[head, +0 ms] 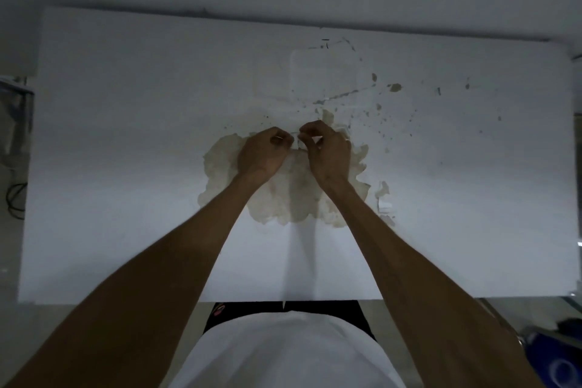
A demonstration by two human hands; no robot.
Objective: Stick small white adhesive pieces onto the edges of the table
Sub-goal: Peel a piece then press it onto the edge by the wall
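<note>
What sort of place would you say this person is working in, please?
Probably a plain indoor workroom or makeshift workshop, dimly lit: a large white table with a worn, peeling patch, bare pale wall behind, and loose cables at the left.

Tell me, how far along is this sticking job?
Hardly begun, it seems. Done: no white piece shows on the near edge of the table; on the other edges I cannot tell. In hand: the left hand and right hand meet over the torn, brownish patch mid-table, pinching something small and white, possibly an adhesive piece. Left: carrying pieces out and pressing them along the edges.
</note>
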